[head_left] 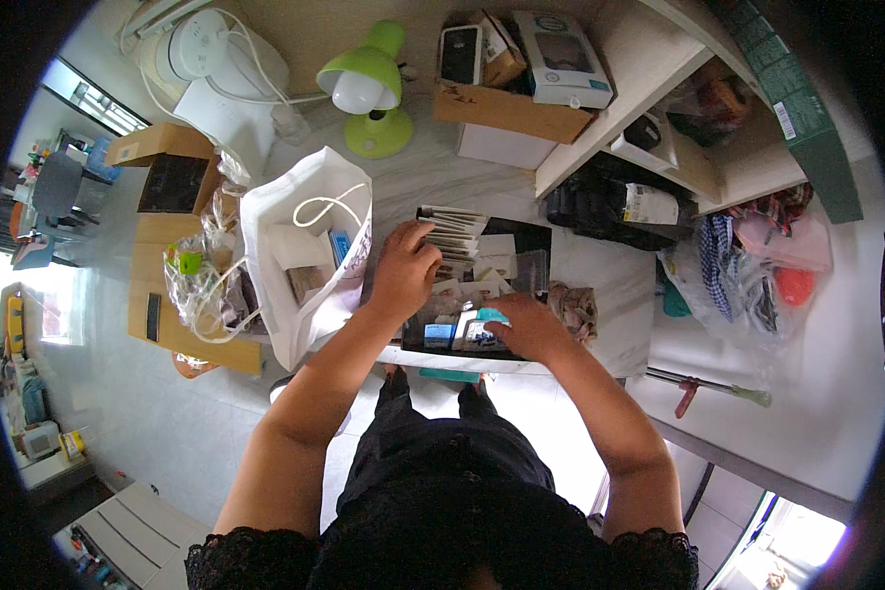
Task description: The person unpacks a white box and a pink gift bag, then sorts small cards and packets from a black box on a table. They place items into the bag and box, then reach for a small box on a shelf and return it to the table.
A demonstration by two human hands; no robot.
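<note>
A black tray lies on the marbled tabletop in front of me, filled with small flat items. Along its far left side stands a row of thin pale packets. My left hand is at the near left of that row, its fingers curled; what they grip is hidden. At the tray's near right, my right hand has its thumb and fingers closed on a small teal-and-white packet. Below it in the tray lies a blue-and-white packet.
A white paper bag with rope handles stands open left of the tray, small boxes inside. Behind are a green lamp and a cardboard box of packages. Right of the tray lie a crumpled patterned pouch and a black bag.
</note>
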